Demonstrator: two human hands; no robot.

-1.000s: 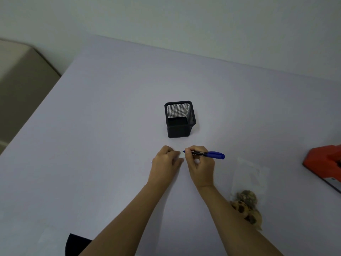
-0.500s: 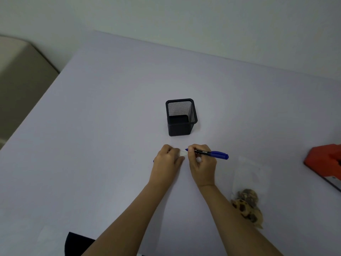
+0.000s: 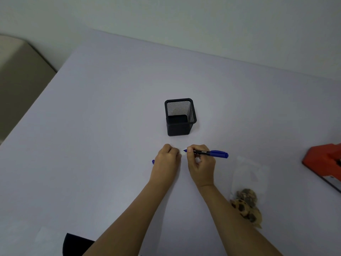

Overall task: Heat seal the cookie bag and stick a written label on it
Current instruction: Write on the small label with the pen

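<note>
My right hand point(image 3: 201, 167) grips a blue marker point(image 3: 212, 153) lying nearly level, its tip on a small white label point(image 3: 183, 153) on the table. My left hand point(image 3: 167, 160) rests with curled fingers at the label's left edge and holds the blue marker cap point(image 3: 153, 161), whose end sticks out to the left. The clear cookie bag point(image 3: 248, 182) lies to the right of my right forearm, with the cookies point(image 3: 246, 202) bunched at its near end. The orange heat sealer point(image 3: 324, 163) sits at the right edge of the view.
A black mesh pen holder point(image 3: 180, 117) stands just beyond my hands. The pale purple table point(image 3: 101, 126) stretches left and far. A dark object point(image 3: 75, 244) lies at the near edge. A white sheet point(image 3: 46, 235) lies by it.
The marker tip has shifted a little over the label. My hands stay in the same place on the table.
</note>
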